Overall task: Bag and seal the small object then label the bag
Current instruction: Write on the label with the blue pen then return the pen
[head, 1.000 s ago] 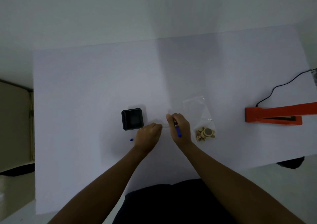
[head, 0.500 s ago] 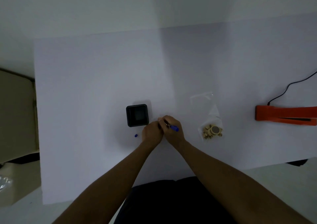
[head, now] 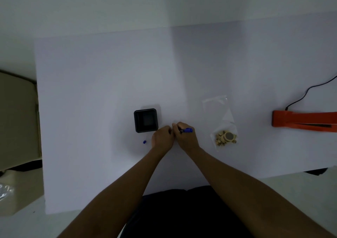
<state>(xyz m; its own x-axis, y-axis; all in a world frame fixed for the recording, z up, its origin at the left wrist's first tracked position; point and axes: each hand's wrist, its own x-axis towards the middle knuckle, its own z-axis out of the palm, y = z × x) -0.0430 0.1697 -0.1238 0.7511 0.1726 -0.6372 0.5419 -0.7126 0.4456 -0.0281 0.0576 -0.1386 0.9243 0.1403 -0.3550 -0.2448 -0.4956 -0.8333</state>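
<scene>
Far left sat the black tray (head: 145, 120), with a small blue cap (head: 144, 142) loose on the table (head: 91, 91) just below it. Next came the left hand (head: 162, 137), fingers curled tight, though whatever they pinched was hidden. Touching it, the right hand (head: 186, 137) gripped a blue pen (head: 187, 130), its long axis pointing right. Off to the right lay the clear bag (head: 221, 121), well apart from both hands, its long axis running away from the person, the small tan objects (head: 225, 138) bunched at its near end. The right hand was nearer for labelling. Whether the seal was closed couldn't be made out. The orange sealer (head: 302, 119) ran off frame.
</scene>
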